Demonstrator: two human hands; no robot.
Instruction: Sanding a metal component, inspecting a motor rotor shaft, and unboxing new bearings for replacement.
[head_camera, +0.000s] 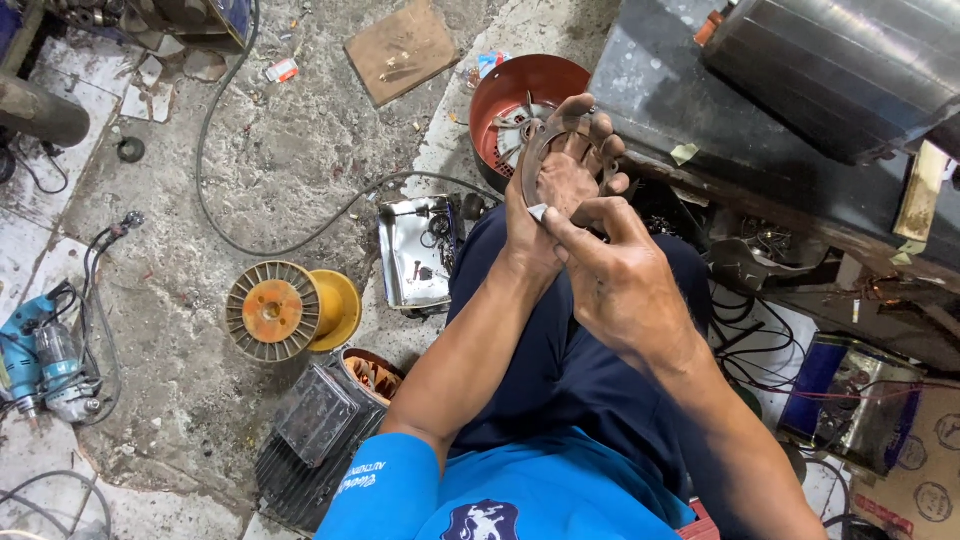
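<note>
Left hand (560, 175) raised palm-up over the lap, fingers spread and curled round a dark, curved metal ring piece (540, 140) lying across the palm. Right hand (610, 270) just below, thumb and forefinger pinched on the lower end of that ring piece near the left wrist, other fingers folded. Both hands grasping the same part, held in the air above dark blue trousers (560, 370).

Directly behind the hands, on the concrete floor (250, 180): a red-brown round fan cover (520, 85) with a pale bladed fan inside. Left of the knee, a shiny metal tray (412, 250) holding small screws and wire. Further left, a yellow wire spool (290, 310) lying on its side. Nearer, a finned black motor housing (320, 430) with copper windings showing at its open end. At far left, a blue power drill (40, 355) with its cable. A flat brown board (400, 50) at top. To the right, a dark cluttered worktop (700, 110).
</note>
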